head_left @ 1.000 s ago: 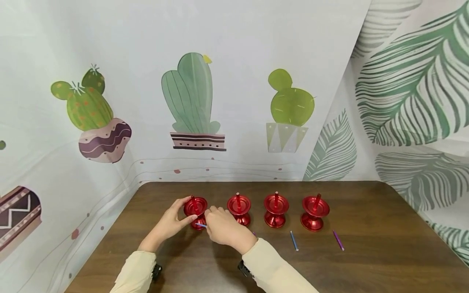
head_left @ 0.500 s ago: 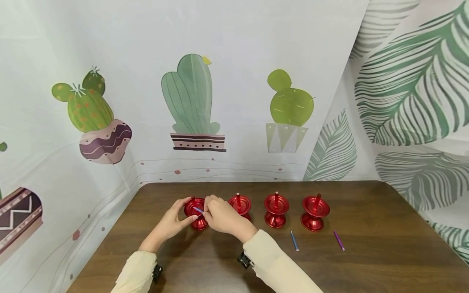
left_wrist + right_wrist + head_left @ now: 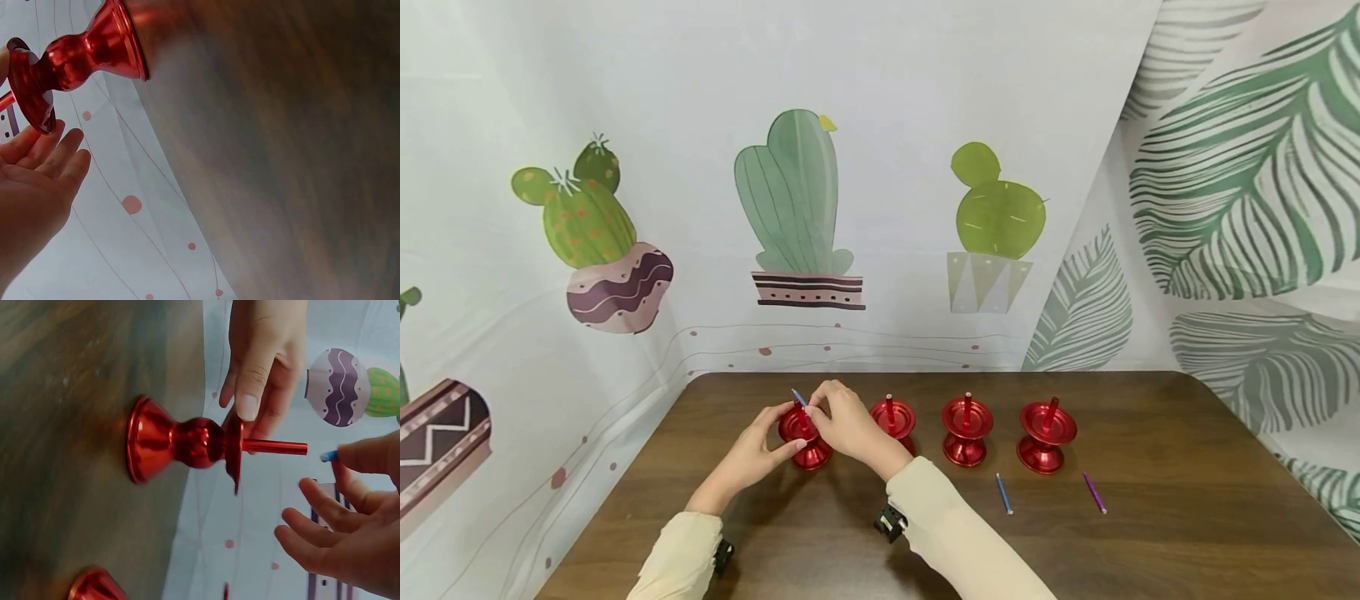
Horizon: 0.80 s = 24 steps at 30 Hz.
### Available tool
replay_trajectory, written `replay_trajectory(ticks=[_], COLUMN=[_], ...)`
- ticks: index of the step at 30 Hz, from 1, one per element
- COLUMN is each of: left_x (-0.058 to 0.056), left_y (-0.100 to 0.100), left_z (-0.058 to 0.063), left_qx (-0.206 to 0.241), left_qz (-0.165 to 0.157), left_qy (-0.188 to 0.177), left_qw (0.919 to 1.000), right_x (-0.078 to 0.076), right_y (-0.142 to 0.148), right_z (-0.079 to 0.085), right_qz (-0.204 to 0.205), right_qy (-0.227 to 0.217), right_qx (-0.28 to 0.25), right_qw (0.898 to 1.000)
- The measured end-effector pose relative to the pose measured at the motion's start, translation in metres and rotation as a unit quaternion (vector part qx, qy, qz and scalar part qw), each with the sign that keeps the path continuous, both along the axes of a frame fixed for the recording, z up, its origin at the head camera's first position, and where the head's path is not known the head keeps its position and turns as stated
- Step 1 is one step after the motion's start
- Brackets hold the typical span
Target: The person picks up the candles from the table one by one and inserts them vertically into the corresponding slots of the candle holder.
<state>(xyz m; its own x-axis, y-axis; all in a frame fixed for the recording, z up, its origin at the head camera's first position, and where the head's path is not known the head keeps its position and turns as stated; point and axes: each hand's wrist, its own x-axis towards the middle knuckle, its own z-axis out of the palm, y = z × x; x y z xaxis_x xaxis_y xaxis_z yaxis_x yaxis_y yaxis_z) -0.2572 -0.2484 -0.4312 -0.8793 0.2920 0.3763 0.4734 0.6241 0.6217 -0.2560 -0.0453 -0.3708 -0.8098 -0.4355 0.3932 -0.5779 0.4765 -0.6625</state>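
At the left end of a row of red metal candle holders, my left hand (image 3: 747,457) grips the dish rim of the leftmost candle holder (image 3: 812,456), thumb on the near side and fingers round the far side. This holder stands upright on the table. My right hand (image 3: 850,427) pinches a thin blue candle (image 3: 800,398) between thumb and forefinger. In the right wrist view the blue candle's end (image 3: 329,455) is just above the tip of the holder's narrow red tube (image 3: 278,447), with a small gap between them. The other right fingers are spread.
Three more red candle holders, the near one (image 3: 892,421), a middle one (image 3: 966,425) and a far right one (image 3: 1045,433), stand along the brown table (image 3: 1150,442). A blue candle (image 3: 1003,494) and a purple candle (image 3: 1094,493) lie in front. A printed cloth (image 3: 895,208) hangs behind.
My right hand has risen from beside the leftmost holder's base to its tube, turning the blue candle from lying nearly flat to tilted upward. My left hand has stayed on the rim.
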Motion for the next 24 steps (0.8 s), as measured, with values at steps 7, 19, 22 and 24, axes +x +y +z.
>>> replay_trajectory(ticks=[7,19,22,24], left_x=[0.000,-0.002,-0.003,-0.003], left_y=[0.000,-0.002,-0.002,-0.003], left_z=[0.000,-0.003,-0.002,-0.002], left_qx=[0.002,0.004,0.007,0.008], left_qz=[-0.005,-0.007,-0.010,-0.011], left_qy=[-0.002,-0.009,-0.014,-0.019], left_qw=[1.0000,0.9999,0.9998,0.9997], right_x=[-0.014,-0.023,-0.026,-0.028], right_y=[-0.014,-0.032,-0.034,-0.035], right_z=[-0.008,-0.018,-0.022,-0.026], right_qz=[-0.013,-0.030,-0.029,-0.027], right_qy=[-0.062,-0.132,-0.123,-0.109], right_qx=[-0.123,-0.238,-0.243,-0.240], right_qw=[0.990,0.962,0.962,0.964])
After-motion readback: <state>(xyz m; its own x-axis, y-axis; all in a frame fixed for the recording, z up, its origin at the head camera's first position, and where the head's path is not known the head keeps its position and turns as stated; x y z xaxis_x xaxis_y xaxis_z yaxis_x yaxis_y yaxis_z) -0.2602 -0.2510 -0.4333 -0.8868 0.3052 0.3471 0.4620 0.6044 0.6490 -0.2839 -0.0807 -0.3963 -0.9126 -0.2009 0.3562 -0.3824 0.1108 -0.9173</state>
